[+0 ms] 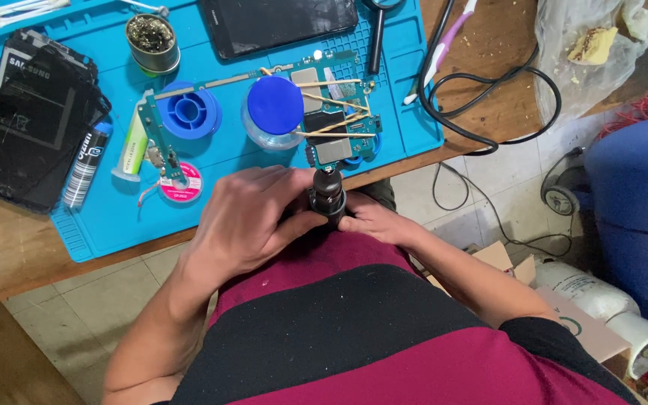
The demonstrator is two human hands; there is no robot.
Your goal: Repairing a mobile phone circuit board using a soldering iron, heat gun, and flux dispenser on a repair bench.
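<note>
A small black cylindrical device with a rounded top (328,193) sits upright between both hands, just off the near edge of the bench and above the person's lap. The left hand (245,221) wraps around its left side, fingers curled in a clenched grip on it. The right hand (373,223) pinches its lower right side with thumb and fingertips, so both grips are closed on the device.

Just beyond it, on the blue silicone work mat (264,157), lies a green circuit board with metal shields (335,124), with thin wooden sticks (335,105) laid across it. A clear jar with a round blue lid (274,112) stands touching the board's left side. Further left are a blue solder spool (189,112), a pink-labelled flat reel (180,184) and a pale green syringe (133,150). A dark phone back cover (35,127) rests at the mat's left edge, and a black tablet (279,22) at the far edge. Black cables (481,97) loop over the brown wooden bench (16,247) to the right.
</note>
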